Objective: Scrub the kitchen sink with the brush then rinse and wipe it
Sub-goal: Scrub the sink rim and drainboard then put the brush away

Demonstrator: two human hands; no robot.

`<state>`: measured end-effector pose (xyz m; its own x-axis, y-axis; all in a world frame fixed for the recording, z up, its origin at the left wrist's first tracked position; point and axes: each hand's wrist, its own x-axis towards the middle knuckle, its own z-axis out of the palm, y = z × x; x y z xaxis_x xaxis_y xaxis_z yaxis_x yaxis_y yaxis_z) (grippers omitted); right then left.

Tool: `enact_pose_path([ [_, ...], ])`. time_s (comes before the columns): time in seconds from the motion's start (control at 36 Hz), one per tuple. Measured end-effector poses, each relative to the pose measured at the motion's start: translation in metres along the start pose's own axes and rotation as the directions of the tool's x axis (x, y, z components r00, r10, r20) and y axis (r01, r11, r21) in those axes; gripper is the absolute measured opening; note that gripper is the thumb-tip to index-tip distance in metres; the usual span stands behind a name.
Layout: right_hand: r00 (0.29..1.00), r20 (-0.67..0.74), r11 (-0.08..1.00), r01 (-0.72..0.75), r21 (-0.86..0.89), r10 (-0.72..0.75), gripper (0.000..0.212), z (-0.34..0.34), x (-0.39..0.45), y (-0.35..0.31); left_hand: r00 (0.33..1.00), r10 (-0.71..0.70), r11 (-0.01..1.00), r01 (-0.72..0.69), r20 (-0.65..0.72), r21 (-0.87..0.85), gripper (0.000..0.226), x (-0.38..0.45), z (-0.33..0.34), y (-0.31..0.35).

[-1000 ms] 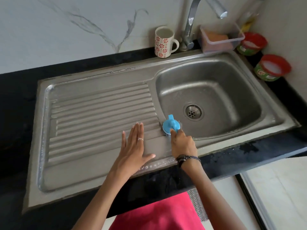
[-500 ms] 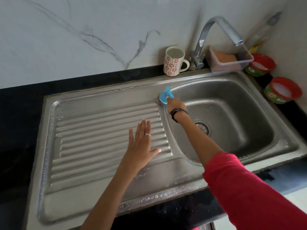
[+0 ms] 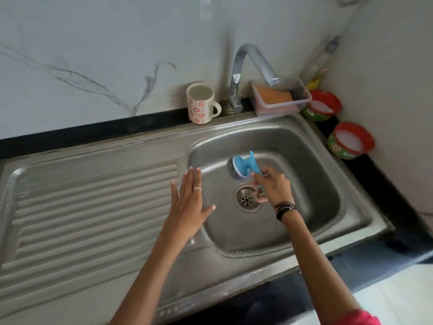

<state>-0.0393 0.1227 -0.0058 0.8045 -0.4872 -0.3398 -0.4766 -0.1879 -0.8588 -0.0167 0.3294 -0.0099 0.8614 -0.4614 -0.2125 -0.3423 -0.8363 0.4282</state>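
Soft, even daylight, mild sheen on the steel sink [image 3: 293, 141], slight overall blur, wide-angle bending at the edges.

Left hand [image 3: 187, 205] flat, fingers spread, palm down, ring on one finger. Right hand [image 3: 273, 187] curled closed in a grip, wrist bent, dark bands on wrist.

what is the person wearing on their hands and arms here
The left hand has a thin silver ring on one finger, and that forearm is bare. The right hand has dark stranded bracelets at the wrist; a bit of red sleeve shows at the bottom edge of the picture.
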Motion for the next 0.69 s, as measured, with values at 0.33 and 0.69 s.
enact_pose_path([
  [0.33, 0.978, -0.195, 0.989, -0.100, -0.112, 0.077, 0.036, -0.178, 0.036, 0.087, 0.982, 0.137, 0.991, -0.135, 0.133, -0.019, 0.092, 0.053, 0.080, 0.158],
  [0.69, 0.898, -0.438, 0.943, -0.117, -0.311, -0.033, 0.028, -0.271, 0.078, 0.144, 0.933, 0.260, 0.953, -0.290, 0.250, 0.091, 0.087, 0.095, 0.113, 0.263],
])
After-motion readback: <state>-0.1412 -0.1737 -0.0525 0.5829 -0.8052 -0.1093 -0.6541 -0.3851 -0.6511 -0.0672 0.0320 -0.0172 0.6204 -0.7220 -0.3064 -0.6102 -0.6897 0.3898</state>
